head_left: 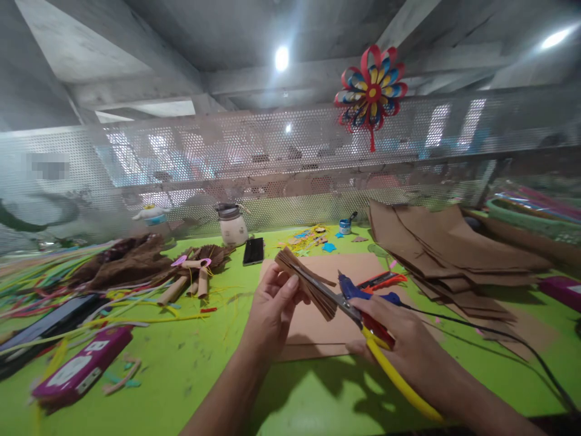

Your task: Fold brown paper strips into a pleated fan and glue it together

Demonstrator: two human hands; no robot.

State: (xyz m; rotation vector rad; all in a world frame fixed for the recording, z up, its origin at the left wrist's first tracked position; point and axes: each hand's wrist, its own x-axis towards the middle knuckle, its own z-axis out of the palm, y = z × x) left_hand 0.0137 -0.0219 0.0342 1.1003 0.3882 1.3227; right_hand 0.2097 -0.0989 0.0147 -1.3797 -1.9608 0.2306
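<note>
1. Head view: folded brown paper (pixel 302 277), a narrow bundle of many layers, is held up above the middle of the worktop (pixel 181 381), tilted down toward the right.
2. Left hand (pixel 276 298) grips the bundle near its upper end, thumb in front and fingers curled around it.
3. Right hand (pixel 402 330) is closed on the scissors (pixel 385 362), which have yellow and red handles; their metal blades reach the bundle — how far apart they stand, I cannot tell.
4. Beneath both hands lies a flat light-brown sheet (pixel 313 333) on the green worktop.
5. Just beyond the right hand are a blue glue gun (pixel 351 290), its black cord (pixel 492 332) trailing off to the right, and an orange-red cutter (pixel 385 281).
6. Farther back stand a small blue pot (pixel 345 227) and a pale jar with a dark lid (pixel 233 229); a black phone (pixel 253 252) lies near the jar.
7. To the left are brown paper tubes (pixel 203 283), a crumpled brown heap (pixel 124 266), coloured strips (pixel 45 272) and a purple box (pixel 86 366).
8. To the right, large brown sheets (pixel 431 242) lie in a loose, overlapping pile, with a green basket (pixel 529 213) behind.
9. At the back rises a perforated screen (pixel 254 151) — a red, blue and yellow flower ornament (pixel 373 92) shows against its upper part.
</note>
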